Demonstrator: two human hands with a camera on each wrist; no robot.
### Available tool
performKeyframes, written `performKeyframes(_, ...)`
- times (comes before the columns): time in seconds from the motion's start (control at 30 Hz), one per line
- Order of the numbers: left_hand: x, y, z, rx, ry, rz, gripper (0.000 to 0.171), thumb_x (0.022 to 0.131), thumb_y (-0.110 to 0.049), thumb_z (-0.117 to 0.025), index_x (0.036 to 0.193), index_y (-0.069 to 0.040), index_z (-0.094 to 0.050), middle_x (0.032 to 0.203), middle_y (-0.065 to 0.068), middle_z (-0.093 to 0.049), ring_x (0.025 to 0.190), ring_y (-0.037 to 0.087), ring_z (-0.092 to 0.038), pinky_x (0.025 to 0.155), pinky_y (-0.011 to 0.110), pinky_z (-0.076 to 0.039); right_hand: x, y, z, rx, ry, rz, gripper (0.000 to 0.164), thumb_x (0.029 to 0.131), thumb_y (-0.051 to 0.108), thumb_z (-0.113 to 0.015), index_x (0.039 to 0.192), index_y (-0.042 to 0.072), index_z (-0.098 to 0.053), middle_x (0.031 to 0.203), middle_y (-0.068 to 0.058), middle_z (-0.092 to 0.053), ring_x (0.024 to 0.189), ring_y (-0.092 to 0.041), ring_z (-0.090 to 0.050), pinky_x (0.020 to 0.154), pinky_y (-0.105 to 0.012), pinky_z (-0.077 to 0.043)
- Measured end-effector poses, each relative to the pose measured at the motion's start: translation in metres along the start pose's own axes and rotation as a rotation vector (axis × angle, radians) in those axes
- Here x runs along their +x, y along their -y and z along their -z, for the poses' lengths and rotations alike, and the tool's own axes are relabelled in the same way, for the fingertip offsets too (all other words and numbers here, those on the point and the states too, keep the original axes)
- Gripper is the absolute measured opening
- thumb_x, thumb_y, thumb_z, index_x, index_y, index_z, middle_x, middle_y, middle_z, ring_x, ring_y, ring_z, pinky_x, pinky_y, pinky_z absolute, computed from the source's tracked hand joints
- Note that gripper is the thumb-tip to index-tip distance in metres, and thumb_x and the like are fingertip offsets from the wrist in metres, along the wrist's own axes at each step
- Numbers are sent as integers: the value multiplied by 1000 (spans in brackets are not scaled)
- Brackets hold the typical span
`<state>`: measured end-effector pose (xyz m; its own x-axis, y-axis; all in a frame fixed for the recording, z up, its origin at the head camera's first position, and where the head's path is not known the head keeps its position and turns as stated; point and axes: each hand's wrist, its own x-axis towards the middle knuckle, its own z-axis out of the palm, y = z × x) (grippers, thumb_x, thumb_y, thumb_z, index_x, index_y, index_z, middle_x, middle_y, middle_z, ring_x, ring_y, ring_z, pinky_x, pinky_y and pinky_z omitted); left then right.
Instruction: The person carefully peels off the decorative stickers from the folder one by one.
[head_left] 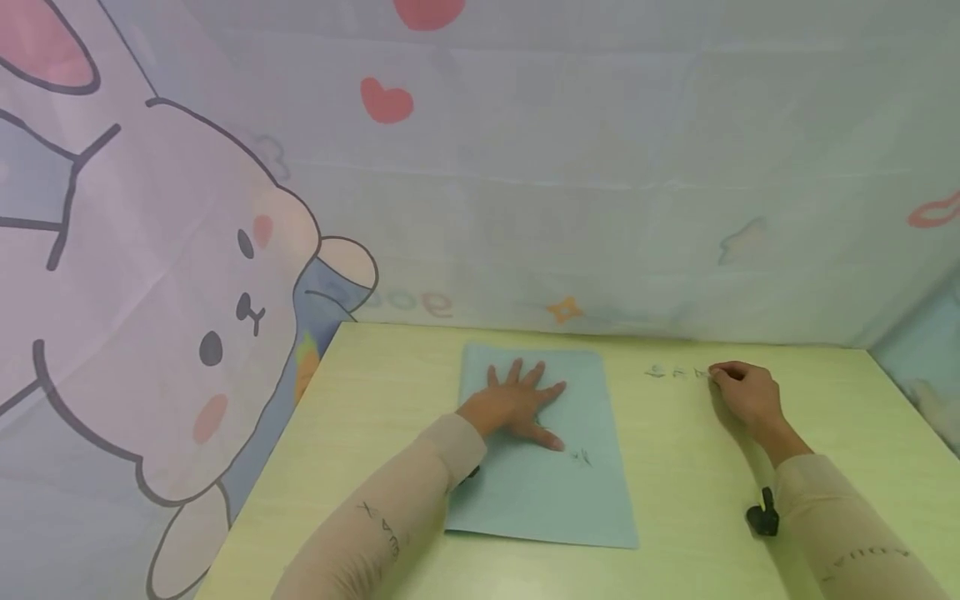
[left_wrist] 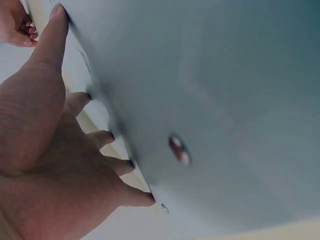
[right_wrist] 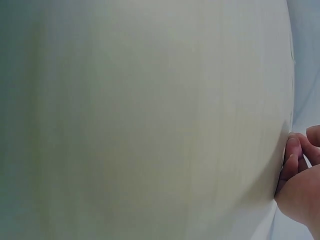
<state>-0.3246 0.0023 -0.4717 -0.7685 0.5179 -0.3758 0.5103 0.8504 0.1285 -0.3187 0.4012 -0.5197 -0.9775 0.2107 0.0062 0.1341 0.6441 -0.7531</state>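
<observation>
My left hand (head_left: 517, 404) lies spread on a light blue sheet (head_left: 540, 508), fingers and thumb apart. Near its thumb a small dark-lined piece (head_left: 581, 457) sits on the sheet. In the left wrist view a small reddish-brown oval (left_wrist: 179, 149) shows on the sheet's surface. To the right, a row of small dark-lined pieces (head_left: 655, 372) lies on the table. My right hand (head_left: 750, 396), fingers curled, pinches at the rightmost piece (head_left: 701, 373) of the row. In the right wrist view the curled fingers (right_wrist: 292, 150) rest at the table surface, hiding what is between them.
The pale yellow table (head_left: 390, 375) ends at a hanging cloth (head_left: 600, 208) printed with a rabbit and hearts. A black wrist camera (head_left: 763, 521) shows beside the right sleeve (head_left: 847, 525). The left sleeve (head_left: 390, 508) passes over the sheet's left edge.
</observation>
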Motion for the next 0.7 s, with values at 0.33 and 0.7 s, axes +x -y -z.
performKeyframes(0.33, -11, 19, 13, -97, -126, -59, 94, 89, -75, -70, 167, -34, -36, 176, 8, -21, 163, 37, -9, 122, 74, -11, -4, 0, 3, -7, 4, 10, 52, 114, 35, -44, 141, -6, -61, 136, -30, -58, 121, -48, -56, 94, -58, -50)
performKeyframes(0.7, -31, 53, 2, -67, -150, -28, 98, 88, -76, -70, 168, -33, -33, 178, 10, -12, 163, 39, -1, 125, 69, -11, -5, 1, 1, -20, -8, 41, 52, 114, 34, -44, 138, -9, -62, 132, -32, -59, 116, -48, -58, 88, -54, -51)
